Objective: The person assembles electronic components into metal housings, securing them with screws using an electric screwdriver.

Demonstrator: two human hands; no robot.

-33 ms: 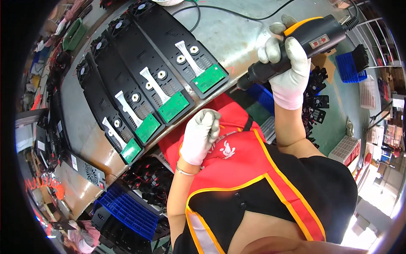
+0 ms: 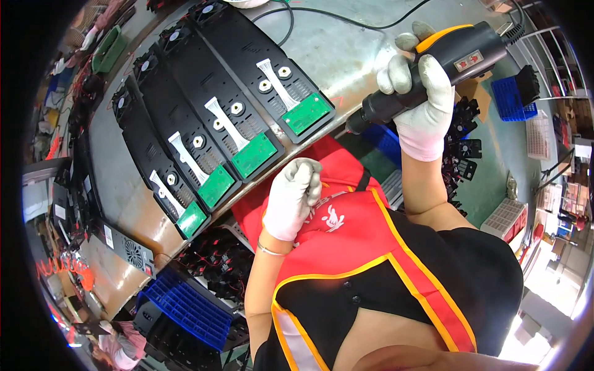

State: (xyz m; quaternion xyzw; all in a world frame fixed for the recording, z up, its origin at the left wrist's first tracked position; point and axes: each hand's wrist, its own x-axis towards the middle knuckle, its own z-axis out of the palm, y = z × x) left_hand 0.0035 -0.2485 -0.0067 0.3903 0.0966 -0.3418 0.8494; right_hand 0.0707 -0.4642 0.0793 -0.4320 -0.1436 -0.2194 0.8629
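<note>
My right hand [image 2: 427, 99], in a white glove, grips a black corded electric screwdriver [image 2: 396, 102] with a yellow lever. Its nose points down and left, past the table's front edge. My gloved left hand [image 2: 294, 198] is closed in front of the red apron, fingers curled; whatever it may hold is hidden. Several long black panels [image 2: 216, 71] lie side by side on the table, left of the screwdriver. Each carries a green circuit board [image 2: 306, 114] at its near end, a white ribbon cable [image 2: 277, 85], and round white-and-brass fittings [image 2: 237, 108]. Small fans sit at their far ends.
The metal table [image 2: 346, 46] has a black cord [image 2: 346, 23] running across its back. A grey box with a fan grille [image 2: 133, 253] stands at its left corner. Below are a blue crate [image 2: 192, 309] and dark parts; blue bins [image 2: 513, 96] stand right. Another person [image 2: 117, 346] is at lower left.
</note>
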